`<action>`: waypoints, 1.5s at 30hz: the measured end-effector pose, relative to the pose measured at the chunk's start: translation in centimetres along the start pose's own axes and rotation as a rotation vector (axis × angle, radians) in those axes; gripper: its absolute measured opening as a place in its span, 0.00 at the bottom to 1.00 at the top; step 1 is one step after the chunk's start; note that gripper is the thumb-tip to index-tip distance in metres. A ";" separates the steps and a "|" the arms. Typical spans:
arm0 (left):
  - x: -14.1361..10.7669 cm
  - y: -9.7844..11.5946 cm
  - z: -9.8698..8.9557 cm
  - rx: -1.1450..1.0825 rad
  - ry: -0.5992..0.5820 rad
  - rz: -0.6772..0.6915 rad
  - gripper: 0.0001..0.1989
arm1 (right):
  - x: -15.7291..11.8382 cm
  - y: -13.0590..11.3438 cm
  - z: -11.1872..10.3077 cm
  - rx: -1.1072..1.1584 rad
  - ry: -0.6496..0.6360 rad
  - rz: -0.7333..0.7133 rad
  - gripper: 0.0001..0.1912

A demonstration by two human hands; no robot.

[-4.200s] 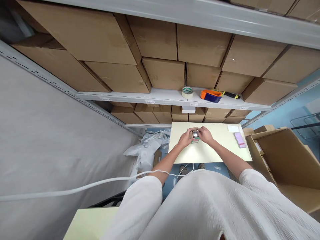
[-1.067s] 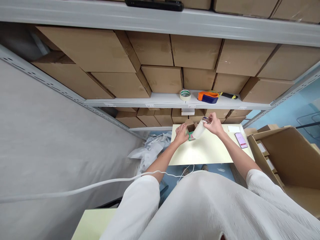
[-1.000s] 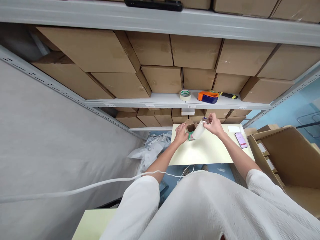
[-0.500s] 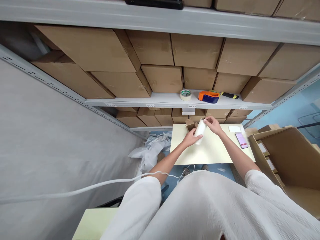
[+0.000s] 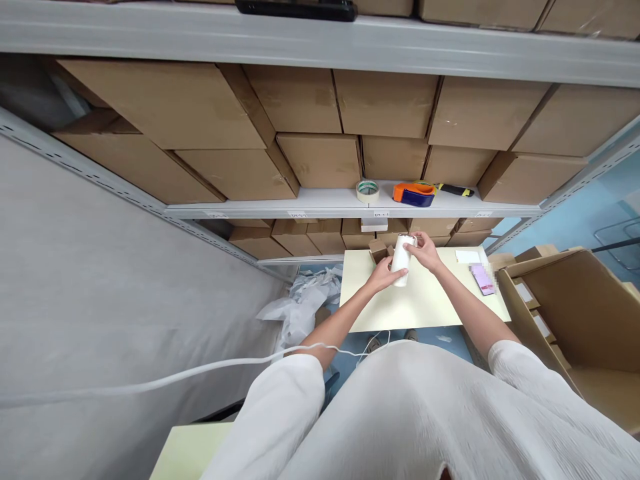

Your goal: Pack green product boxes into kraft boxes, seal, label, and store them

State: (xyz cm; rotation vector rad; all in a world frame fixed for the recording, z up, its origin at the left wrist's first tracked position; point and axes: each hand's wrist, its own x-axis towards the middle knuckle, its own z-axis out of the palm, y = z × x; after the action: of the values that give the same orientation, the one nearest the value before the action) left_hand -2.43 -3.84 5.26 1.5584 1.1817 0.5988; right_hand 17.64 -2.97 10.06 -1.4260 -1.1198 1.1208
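The left hand [image 5: 383, 275] has let go of the small box [image 5: 379, 251] and now curls round the lower part of the white cylinder [image 5: 401, 270]; the right hand [image 5: 425, 252] grips it near the top. The cylinder sits between both hands, above the table [image 5: 425, 307], and more upright than a moment ago. It looks fully clear of the box, so unpacking it seems complete and both hands are free to handle it.

Counting from left to right: one heap of wrap [image 5: 300, 303] low and left of the left hand; one tape roll [image 5: 368, 192] on the shelf [image 5: 327, 198] beyond it; one small box, flaps up, just past the left hand; one cylinder, held; one dispenser [image 5: 414, 195] and one knife [image 5: 455, 191] beyond the right hand; one card [image 5: 467, 257] and one phone [image 5: 482, 279] to its right; one large carton [image 5: 590, 313] farther right.
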 end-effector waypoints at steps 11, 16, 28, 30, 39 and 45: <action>0.1 1.6 -0.2 -0.149 -0.006 0.067 0.35 | -1.2 0.6 0.2 0.170 -0.116 0.114 0.39; 0.1 2.3 -0.3 -0.028 0.031 0.059 0.39 | -1.4 0.4 0.2 0.145 -0.061 0.156 0.37; 0.0 3.5 -0.4 -0.002 0.002 0.032 0.38 | -1.6 -0.2 -0.6 -0.011 -0.092 0.155 0.33; -0.1 3.5 -0.5 -0.069 -0.029 0.019 0.37 | -1.5 -0.3 -0.9 -0.013 -0.112 0.143 0.34; 0.3 3.5 -0.2 -0.194 -0.081 -0.018 0.38 | -1.7 -0.1 -0.9 0.042 -0.098 0.145 0.34; 0.5 3.6 0.0 -0.133 -0.025 -0.024 0.34 | -1.6 -0.1 -0.8 0.047 -0.027 0.140 0.38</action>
State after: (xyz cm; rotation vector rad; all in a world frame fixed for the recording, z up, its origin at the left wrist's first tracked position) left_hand -0.90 -3.29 8.53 1.4330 1.1180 0.6277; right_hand 18.14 -4.66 10.35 -1.4745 -1.0187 1.2594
